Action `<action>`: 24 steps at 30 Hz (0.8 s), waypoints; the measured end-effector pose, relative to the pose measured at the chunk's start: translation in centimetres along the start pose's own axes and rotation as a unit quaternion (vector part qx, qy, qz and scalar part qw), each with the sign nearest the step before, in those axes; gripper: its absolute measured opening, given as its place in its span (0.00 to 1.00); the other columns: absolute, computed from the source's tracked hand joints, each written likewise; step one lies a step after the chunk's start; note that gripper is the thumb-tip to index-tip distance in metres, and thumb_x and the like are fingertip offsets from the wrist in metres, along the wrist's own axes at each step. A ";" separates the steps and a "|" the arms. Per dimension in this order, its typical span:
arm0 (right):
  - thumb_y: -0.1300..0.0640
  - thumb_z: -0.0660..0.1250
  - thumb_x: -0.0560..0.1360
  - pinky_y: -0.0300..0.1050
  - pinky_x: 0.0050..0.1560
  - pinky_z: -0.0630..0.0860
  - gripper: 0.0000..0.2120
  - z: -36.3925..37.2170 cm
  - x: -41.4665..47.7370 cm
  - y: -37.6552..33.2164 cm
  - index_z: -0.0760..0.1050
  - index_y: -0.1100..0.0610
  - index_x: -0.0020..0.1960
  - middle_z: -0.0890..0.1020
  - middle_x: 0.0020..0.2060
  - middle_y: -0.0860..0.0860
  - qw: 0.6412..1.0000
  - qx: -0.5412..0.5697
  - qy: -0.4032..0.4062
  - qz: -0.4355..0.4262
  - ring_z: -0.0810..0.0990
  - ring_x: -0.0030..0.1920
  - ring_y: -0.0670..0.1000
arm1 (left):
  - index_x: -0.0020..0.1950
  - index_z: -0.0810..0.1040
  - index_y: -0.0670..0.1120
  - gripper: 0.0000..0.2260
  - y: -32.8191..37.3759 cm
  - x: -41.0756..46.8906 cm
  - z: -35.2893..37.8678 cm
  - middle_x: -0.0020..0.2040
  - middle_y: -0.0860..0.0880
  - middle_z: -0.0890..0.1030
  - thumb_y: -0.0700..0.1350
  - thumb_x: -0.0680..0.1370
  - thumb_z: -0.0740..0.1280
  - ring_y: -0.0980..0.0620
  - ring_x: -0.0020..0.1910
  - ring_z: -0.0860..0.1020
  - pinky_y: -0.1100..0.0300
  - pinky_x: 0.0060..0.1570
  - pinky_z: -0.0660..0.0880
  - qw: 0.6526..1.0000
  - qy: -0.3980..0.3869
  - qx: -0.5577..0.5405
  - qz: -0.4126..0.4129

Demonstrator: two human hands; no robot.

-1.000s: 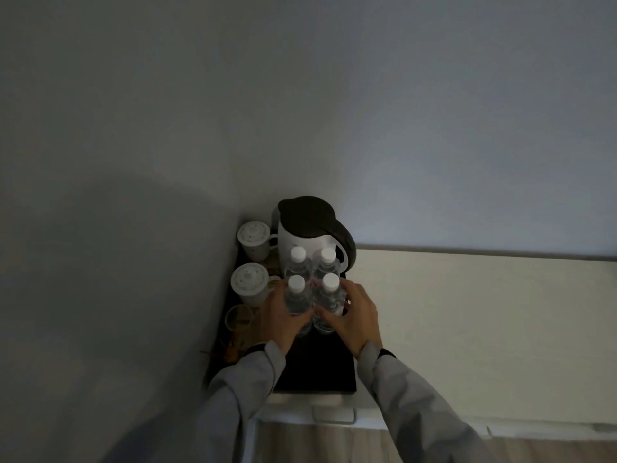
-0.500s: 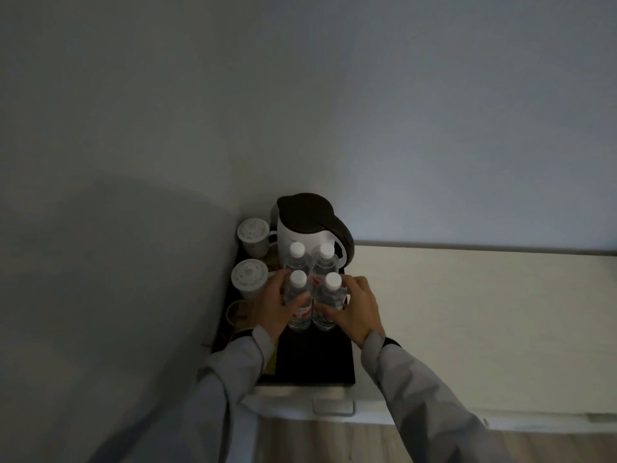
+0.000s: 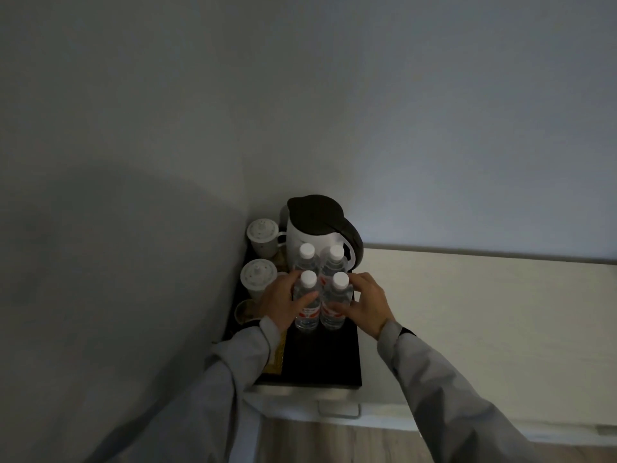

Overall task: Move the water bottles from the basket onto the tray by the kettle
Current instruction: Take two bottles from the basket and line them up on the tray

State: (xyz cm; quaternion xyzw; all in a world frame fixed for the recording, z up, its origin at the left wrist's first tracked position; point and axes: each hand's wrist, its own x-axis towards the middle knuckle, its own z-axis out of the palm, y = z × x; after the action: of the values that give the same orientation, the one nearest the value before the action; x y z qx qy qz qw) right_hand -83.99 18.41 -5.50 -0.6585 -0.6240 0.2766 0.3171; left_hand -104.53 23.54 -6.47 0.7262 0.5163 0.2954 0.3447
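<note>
Several clear water bottles with white caps stand upright in a tight block on the black tray [image 3: 329, 359], just in front of the white kettle [image 3: 314, 235] with its dark lid. My left hand [image 3: 282, 304] wraps the near-left bottle [image 3: 307, 302]. My right hand [image 3: 365, 304] presses its fingers against the near-right bottle [image 3: 335, 304]. Two more bottles [image 3: 320, 262] stand behind them, touching the kettle. No basket is in view.
Two lidded white cups [image 3: 262, 237] [image 3: 257, 279] stand left of the kettle against the side wall. A small cup and yellow packets lie along the tray's left side under my left sleeve. The cream counter [image 3: 484, 315] stretches to the right. A drawer handle [image 3: 339, 409] shows below.
Both hands stay on the two near bottles. They have slid slightly toward the kettle, closing the block. The view has shifted a little.
</note>
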 end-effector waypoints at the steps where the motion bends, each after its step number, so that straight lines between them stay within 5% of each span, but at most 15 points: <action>1: 0.52 0.80 0.66 0.34 0.52 0.68 0.28 -0.2 0.1 0.2 0.77 0.53 0.64 0.78 0.54 0.55 1.000 0.003 -0.010 -0.006 0.77 0.55 0.55 | 0.60 0.76 0.52 0.19 0.0 0.0 0.0 0.55 0.45 0.81 0.55 0.72 0.74 0.46 0.54 0.79 0.50 0.54 0.77 1.000 -0.001 -0.001 -0.001; 4: 0.55 0.80 0.67 0.35 0.55 0.70 0.28 -0.7 0.3 0.5 0.77 0.55 0.64 0.78 0.54 0.52 0.999 0.013 -0.033 -0.022 0.76 0.58 0.56 | 0.60 0.76 0.53 0.19 0.0 0.0 0.1 0.55 0.46 0.81 0.56 0.72 0.73 0.46 0.54 0.79 0.49 0.54 0.77 1.000 -0.003 -0.003 -0.002; 7: 0.55 0.79 0.67 0.25 0.50 0.65 0.26 -0.5 0.5 0.4 0.78 0.56 0.63 0.80 0.54 0.56 0.999 0.004 -0.031 -0.026 0.73 0.59 0.57 | 0.61 0.76 0.52 0.19 -0.1 -0.1 0.3 0.55 0.45 0.80 0.55 0.72 0.73 0.45 0.55 0.79 0.48 0.54 0.77 1.000 0.002 -0.005 -0.005; 12: 0.50 0.79 0.66 0.42 0.54 0.73 0.26 0.3 0.0 0.0 0.76 0.48 0.62 0.73 0.48 0.46 0.999 0.033 0.015 0.022 0.74 0.55 0.53 | 0.61 0.76 0.52 0.19 -0.1 -0.2 0.4 0.55 0.45 0.80 0.54 0.73 0.73 0.46 0.55 0.78 0.47 0.55 0.76 1.000 0.010 -0.010 -0.012; 24: 0.46 0.77 0.68 0.54 0.57 0.78 0.24 0.6 0.2 -0.3 0.76 0.47 0.61 0.76 0.49 0.53 0.998 0.035 0.040 0.043 0.78 0.52 0.55 | 0.57 0.73 0.59 0.15 -0.3 0.0 1.4 0.53 0.47 0.80 0.59 0.72 0.69 0.50 0.52 0.77 0.57 0.49 0.71 0.999 0.041 -0.008 -0.013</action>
State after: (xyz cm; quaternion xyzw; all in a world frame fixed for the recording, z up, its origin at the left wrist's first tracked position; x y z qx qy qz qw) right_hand -84.60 18.67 -5.66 -0.6834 -0.5720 0.2853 0.3527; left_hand -103.61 23.31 -7.59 0.7040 0.5372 0.3239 0.3329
